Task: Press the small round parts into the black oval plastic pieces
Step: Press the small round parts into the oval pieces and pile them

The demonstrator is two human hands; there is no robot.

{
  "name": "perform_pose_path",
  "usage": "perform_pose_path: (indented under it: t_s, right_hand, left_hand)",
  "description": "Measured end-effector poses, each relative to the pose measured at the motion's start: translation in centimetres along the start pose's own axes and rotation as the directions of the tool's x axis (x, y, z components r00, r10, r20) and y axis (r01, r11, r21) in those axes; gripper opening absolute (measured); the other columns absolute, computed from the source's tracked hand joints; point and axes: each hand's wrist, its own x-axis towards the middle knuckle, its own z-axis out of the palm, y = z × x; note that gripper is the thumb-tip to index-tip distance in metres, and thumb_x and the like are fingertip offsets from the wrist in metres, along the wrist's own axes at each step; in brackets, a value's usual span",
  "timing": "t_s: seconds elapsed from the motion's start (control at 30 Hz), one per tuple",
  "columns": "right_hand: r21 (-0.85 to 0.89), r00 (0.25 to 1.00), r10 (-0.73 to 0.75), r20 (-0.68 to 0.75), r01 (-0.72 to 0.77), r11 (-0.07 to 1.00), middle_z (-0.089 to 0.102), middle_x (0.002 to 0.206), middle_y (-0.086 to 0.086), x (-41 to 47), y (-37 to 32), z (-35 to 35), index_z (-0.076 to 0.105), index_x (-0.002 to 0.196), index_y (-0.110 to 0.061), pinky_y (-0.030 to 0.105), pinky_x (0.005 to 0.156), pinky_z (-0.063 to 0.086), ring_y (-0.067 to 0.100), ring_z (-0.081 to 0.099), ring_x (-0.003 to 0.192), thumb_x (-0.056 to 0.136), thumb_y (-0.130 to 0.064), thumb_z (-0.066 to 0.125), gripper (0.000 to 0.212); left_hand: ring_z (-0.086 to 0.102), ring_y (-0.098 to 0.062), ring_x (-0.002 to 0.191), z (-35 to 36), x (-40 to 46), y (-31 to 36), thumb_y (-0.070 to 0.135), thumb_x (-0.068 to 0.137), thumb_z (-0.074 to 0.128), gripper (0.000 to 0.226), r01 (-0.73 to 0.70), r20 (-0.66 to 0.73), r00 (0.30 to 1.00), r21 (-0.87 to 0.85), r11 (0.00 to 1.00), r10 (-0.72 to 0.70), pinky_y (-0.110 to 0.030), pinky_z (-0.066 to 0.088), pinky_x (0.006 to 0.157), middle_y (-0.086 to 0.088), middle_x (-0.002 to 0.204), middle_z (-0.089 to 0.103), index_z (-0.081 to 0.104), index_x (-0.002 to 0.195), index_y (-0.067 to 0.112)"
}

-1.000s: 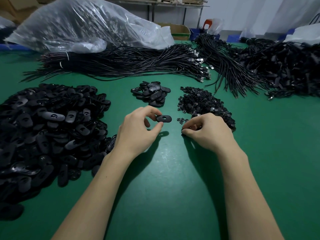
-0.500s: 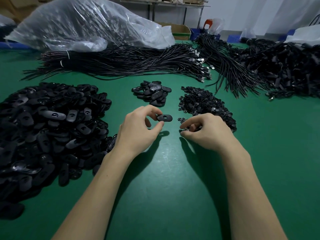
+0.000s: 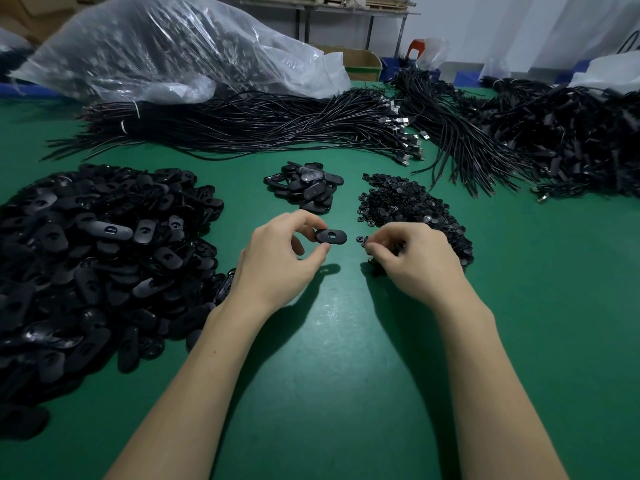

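Holding oval piece (image 3: 331, 236) still | right hand (image 3: 412, 258) lifted, closer

One head cam only, so no shared view. Worn on the person, it looks fwd and down over both forearms at the green table (image 3: 346, 358). Hands sit close at centre; cable bundles (image 3: 259, 123) and bag (image 3: 166, 46) lie further back.

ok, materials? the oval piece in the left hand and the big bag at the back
Oval piece: looks like moulded black plastic, matte with a soft sheen, holding a rigid shape in the left hand.
Bag: thin clear plastic film, crinkled, with glossy highlights and dark contents showing through.
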Motion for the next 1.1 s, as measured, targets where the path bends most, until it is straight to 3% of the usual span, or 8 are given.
perform_pose_path:
  t_s: [0.17, 0.27, 0.37, 0.47, 0.57, 0.67, 1.1]
  right_hand:
    - [0.252, 1.0, 0.003, -0.025, 0.004, 0.968, 0.071, 0.074, -0.018, 0.0, -0.5, -0.1, 0.072, 0.09, -0.034, 0.026, 0.068, 0.047, 0.0, 0.063, 0.07, 0.097, -0.036, 0.067, 0.009]
    - [0.368, 0.999, -0.031, 0.02, 0.022, 0.93, 0.074, 0.081, -0.012, -0.1, -0.9, -0.3, 0.079, 0.093, -0.031, 0.024, 0.07, 0.05, 0.005, 0.065, 0.075, 0.097, -0.029, 0.069, 0.011]
    - [0.444, 0.997, -0.051, 0.053, 0.022, 0.896, 0.068, 0.069, -0.014, -0.1, -1.3, -0.3, 0.08, 0.093, -0.032, 0.017, 0.059, 0.043, 0.001, 0.054, 0.059, 0.095, -0.026, 0.072, 0.01]
    - [0.508, 0.999, -0.011, 0.042, -0.012, 0.861, 0.075, 0.074, -0.012, -0.1, -2.0, 0.0, 0.079, 0.092, -0.03, 0.016, 0.06, 0.041, -0.002, 0.054, 0.058, 0.091, -0.03, 0.077, 0.003]
    - [0.497, 1.0, -0.001, 0.03, -0.014, 0.868, 0.077, 0.077, -0.008, -0.1, -2.4, 0.2, 0.08, 0.085, -0.028, 0.013, 0.06, 0.04, -0.002, 0.057, 0.063, 0.089, -0.032, 0.078, 0.006]
    - [0.48, 1.0, 0.01, 0.018, -0.017, 0.877, 0.073, 0.069, -0.008, -0.1, -2.4, 0.3, 0.081, 0.082, -0.027, 0.008, 0.053, 0.036, -0.004, 0.053, 0.055, 0.088, -0.031, 0.079, 0.007]
    - [0.43, 0.999, 0.031, 0.01, -0.032, 0.902, 0.068, 0.061, -0.012, -0.2, -2.6, 0.4, 0.081, 0.084, -0.026, 0.011, 0.053, 0.037, -0.004, 0.054, 0.053, 0.088, -0.031, 0.079, 0.007]
  left_hand:
    - [0.062, -0.008, 0.084, 0.0, 0.0, 0.0, 0.034, 0.088, 0.075, 0.016, -0.005, 0.007, 1.0, -0.003, 1.0, 0.005, -0.042, 0.056, 0.08, 0.019, 0.095, 0.067, 0.067, 0.101, 0.039]
    - [0.061, -0.006, 0.085, 0.1, 0.0, 0.0, 0.035, 0.088, 0.075, 0.016, -0.01, 0.009, 1.0, -0.004, 1.0, 0.011, -0.04, 0.056, 0.078, 0.019, 0.095, 0.067, 0.067, 0.101, 0.04]
    - [0.061, -0.003, 0.086, 0.1, 0.0, 0.0, 0.036, 0.087, 0.075, 0.017, -0.028, 0.001, 1.0, -0.013, 1.0, 0.028, -0.035, 0.054, 0.073, 0.02, 0.095, 0.067, 0.067, 0.1, 0.041]
    - [0.06, -0.002, 0.087, 0.2, 0.0, -0.1, 0.039, 0.085, 0.075, 0.018, -0.055, -0.002, 0.999, -0.001, 0.999, 0.055, -0.031, 0.05, 0.068, 0.022, 0.095, 0.066, 0.066, 0.1, 0.042]
    - [0.06, -0.002, 0.086, 0.3, 0.0, -0.1, 0.045, 0.081, 0.071, 0.019, -0.082, -0.001, 0.997, 0.013, 0.997, 0.082, -0.033, 0.052, 0.067, 0.022, 0.095, 0.065, 0.067, 0.099, 0.042]
    - [0.06, -0.003, 0.085, 0.3, 0.1, 0.0, 0.047, 0.078, 0.068, 0.021, -0.092, -0.003, 0.996, 0.021, 0.996, 0.092, -0.034, 0.053, 0.068, 0.021, 0.094, 0.066, 0.067, 0.098, 0.041]
    - [0.06, -0.003, 0.086, 0.2, 0.0, 0.3, 0.048, 0.078, 0.068, 0.019, -0.118, 0.004, 0.993, 0.029, 0.993, 0.118, -0.032, 0.052, 0.069, 0.022, 0.092, 0.065, 0.069, 0.095, 0.039]
